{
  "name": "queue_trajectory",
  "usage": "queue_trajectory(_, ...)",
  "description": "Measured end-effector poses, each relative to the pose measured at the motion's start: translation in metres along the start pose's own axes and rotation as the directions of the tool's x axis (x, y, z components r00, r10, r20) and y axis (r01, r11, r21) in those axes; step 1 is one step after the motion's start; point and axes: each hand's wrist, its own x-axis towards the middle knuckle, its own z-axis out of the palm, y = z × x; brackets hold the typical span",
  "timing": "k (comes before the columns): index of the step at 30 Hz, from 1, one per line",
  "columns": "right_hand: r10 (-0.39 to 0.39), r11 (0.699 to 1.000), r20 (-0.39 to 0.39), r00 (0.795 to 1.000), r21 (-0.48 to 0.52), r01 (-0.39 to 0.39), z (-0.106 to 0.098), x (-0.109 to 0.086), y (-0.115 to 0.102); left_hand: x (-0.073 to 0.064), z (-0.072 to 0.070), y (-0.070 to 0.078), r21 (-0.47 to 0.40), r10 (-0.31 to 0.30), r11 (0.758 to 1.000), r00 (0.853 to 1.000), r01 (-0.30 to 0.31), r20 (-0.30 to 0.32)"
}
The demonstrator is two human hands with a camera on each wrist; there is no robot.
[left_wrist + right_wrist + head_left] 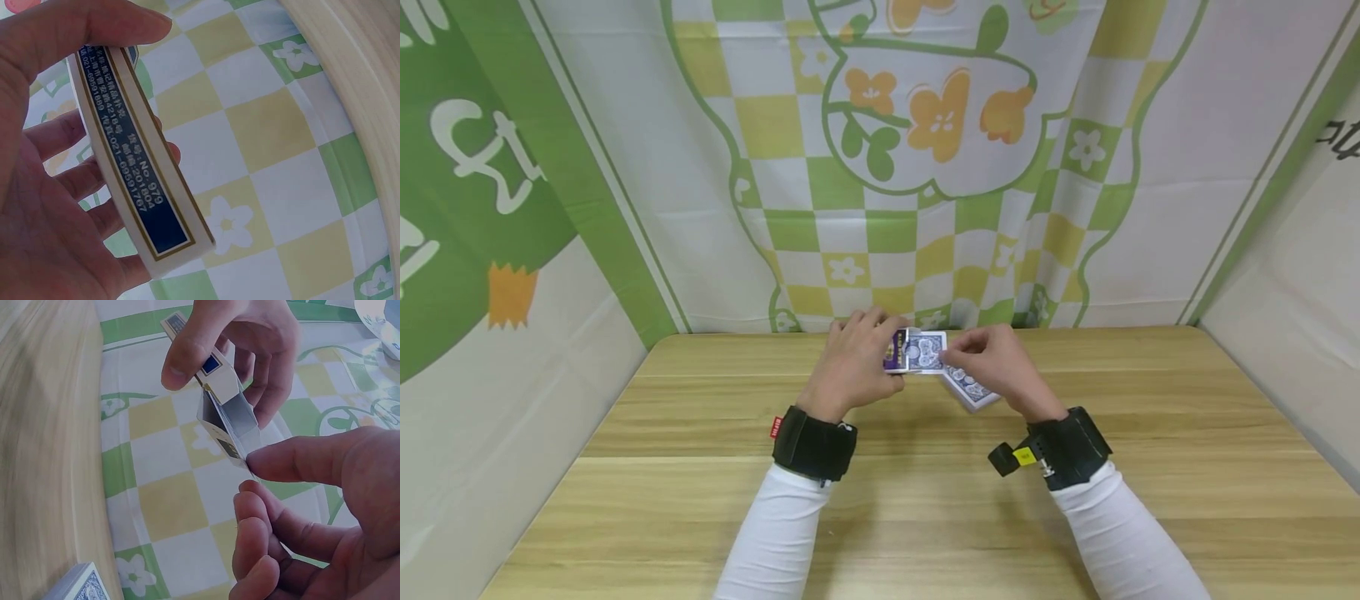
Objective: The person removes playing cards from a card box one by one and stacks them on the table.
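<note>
Both hands grip the card box [896, 351], left hand [856, 363] hiding one end, right hand [1002, 367] pinching the other, part-covering a deck [970, 390].

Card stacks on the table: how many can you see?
1: the blue-and-white stack on the table, by the right hand, which partly covers it in the head view. The left hand holds a card box; whether another stack sits inside can't be told.
</note>
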Motion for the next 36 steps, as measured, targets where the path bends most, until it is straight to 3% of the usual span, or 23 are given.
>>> queue_trajectory(8, -0.039, 0.998, -0.044, 0.998, -0.059, 0.036, -0.0036, 0.001, 0.001, 0.0002, 0.0003, 0.0002, 0.01, -0.001, 1.0, 1.0, 0.001, 0.006)
queue_trajectory(12, -0.124, 0.989, -0.07, 0.99, -0.086, 0.118, -0.0046, 0.0012, 0.001, 0.0004, 0.0011, 0.0002, 0.011, 0.003, 1.0, 1.0, -0.003, 0.003)
queue_trajectory(16, -0.253, 0.959, -0.066, 0.965, -0.152, 0.241, -0.0046, 0.0012, 0.0008, 0.0006, 0.0017, 0.0003, 0.004, 0.005, 1.0, 1.0, -0.005, 0.003)
queue_trajectory(23, -0.459, 0.852, 0.022, 0.888, -0.273, 0.447, -0.0047, 0.0006, 0.0027, 0.0002, 0.0025, 0.001, 0.016, 0.016, 1.0, 1.0, -0.017, 0.003)
queue_trajectory(29, -0.582, 0.738, 0.119, 0.804, -0.336, 0.585, -0.004, 0.0018, 0.0043, 0.0001, 0.0035, 0.0014, 0.024, 0.024, 0.999, 1.0, -0.024, 0.006)
queue_trajectory(32, -0.635, 0.666, 0.146, 0.759, -0.393, 0.633, -0.0028, 0.0037, 0.0056, 0.0002, 0.0039, 0.0015, 0.031, 0.024, 0.999, 1.0, -0.024, 0.005)
queue_trajectory(34, -0.656, 0.628, 0.157, 0.738, -0.429, 0.65, -0.0023, 0.005, 0.0066, 0.0003, 0.0039, 0.0019, 0.03, 0.022, 0.999, 1.0, -0.022, 0.006)
queue_trajectory(36, -0.663, 0.607, 0.166, 0.73, -0.452, 0.654, -0.0019, 0.0059, 0.0073, 0.0003, 0.0039, 0.0023, 0.029, 0.02, 0.999, 1.0, -0.02, 0.009)
